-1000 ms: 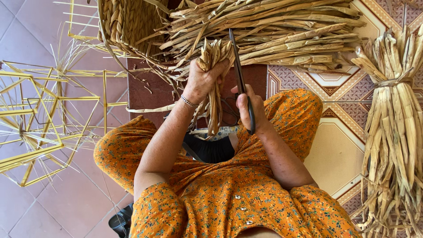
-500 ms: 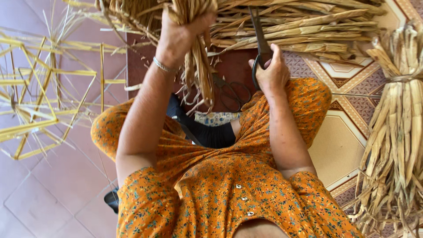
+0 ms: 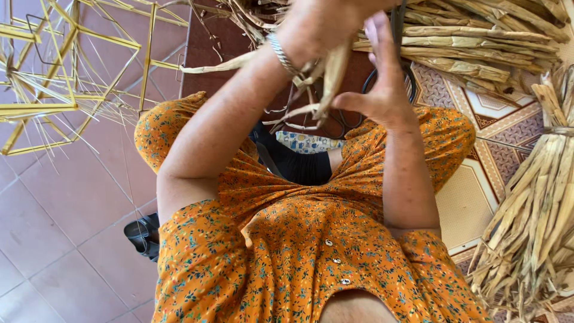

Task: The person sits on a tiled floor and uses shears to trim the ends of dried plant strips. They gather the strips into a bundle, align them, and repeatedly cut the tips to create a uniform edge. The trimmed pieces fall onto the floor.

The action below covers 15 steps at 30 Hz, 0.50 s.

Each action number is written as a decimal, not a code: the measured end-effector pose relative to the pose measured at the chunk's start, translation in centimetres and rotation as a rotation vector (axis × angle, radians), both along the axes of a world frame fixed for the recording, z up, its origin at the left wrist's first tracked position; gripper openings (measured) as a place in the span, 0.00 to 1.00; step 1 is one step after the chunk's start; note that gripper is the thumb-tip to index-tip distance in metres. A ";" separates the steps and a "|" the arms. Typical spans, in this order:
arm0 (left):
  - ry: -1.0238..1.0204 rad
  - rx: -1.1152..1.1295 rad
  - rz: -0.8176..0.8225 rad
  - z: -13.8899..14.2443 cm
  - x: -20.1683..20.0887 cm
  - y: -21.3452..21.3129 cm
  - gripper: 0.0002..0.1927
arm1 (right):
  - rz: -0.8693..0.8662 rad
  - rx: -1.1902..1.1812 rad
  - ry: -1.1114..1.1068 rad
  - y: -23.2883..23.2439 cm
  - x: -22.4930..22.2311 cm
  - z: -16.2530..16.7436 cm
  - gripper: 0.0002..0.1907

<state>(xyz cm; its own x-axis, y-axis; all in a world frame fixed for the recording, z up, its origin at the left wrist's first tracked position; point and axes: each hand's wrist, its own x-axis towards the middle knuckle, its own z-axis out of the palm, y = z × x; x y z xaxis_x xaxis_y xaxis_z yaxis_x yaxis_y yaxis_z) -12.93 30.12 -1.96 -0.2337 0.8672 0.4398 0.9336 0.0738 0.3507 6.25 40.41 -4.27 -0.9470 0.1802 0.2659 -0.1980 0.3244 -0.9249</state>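
My left hand (image 3: 320,24), a silver bracelet on its wrist, grips a small bundle of dried straw-coloured leaf strands (image 3: 332,78) whose ends hang down below the fist. Just to its right, my right hand (image 3: 382,90) holds dark scissors (image 3: 402,36). Their black loops show behind the palm and the blades point up out of the frame. The thumb reaches toward the hanging strands. Both hands are raised above my lap in an orange flowered dress. The top of the bundle is cut off by the frame edge.
A yellow bamboo-strip frame (image 3: 66,78) lies on pink floor tiles at the left. A large pile of dried leaves (image 3: 478,42) is at the top right, and a tied sheaf (image 3: 538,203) lies on patterned tiles at the right. A black sandal (image 3: 140,236) sits by my left side.
Both hands have risen toward the camera with the strand bundle and scissors. The view has tilted down, so more of my dress fills the frame.
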 end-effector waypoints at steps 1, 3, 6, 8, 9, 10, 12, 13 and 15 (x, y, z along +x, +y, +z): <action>-0.028 0.193 -0.072 0.4 1.5 1.0 0.17 | 0.015 -0.058 -0.013 -0.9 -0.8 0.6 0.56; -0.076 0.263 -0.132 1.2 4.6 3.9 0.18 | -0.012 -0.186 -0.028 -2.5 -2.2 0.9 0.50; -0.293 0.124 -0.095 2.7 5.9 4.8 0.19 | -0.189 -0.403 0.028 -3.3 -3.3 0.2 0.41; -0.495 0.098 -0.081 4.1 6.0 4.3 0.22 | -0.292 -0.524 0.071 -2.8 -3.3 -0.7 0.35; -0.593 0.088 -0.078 4.9 6.0 3.9 0.25 | -0.339 -0.579 0.097 -2.1 -3.2 -1.1 0.32; -0.686 0.079 -0.077 5.8 6.0 3.6 0.28 | -0.369 -0.638 0.127 -1.3 -3.1 -1.5 0.29; -0.582 0.130 0.060 6.5 6.8 0.9 0.26 | -0.430 -0.749 0.197 0.9 -2.5 -1.7 0.23; -0.528 0.155 0.128 6.4 7.3 -0.8 0.25 | -0.444 -0.805 0.237 2.1 -2.1 -1.6 0.21; -1.017 0.108 -0.326 5.1 8.6 -3.7 0.17 | -0.468 -0.924 0.337 4.1 -1.3 -1.3 0.15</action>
<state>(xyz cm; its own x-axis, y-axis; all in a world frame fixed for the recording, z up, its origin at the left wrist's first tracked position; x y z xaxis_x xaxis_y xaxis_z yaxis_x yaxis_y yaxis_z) -4.35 26.46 3.13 -0.2974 0.9221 0.2474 0.1692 -0.2041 0.9642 4.91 44.47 -5.54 -0.6360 0.7679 0.0760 -0.5252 -0.3586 -0.7717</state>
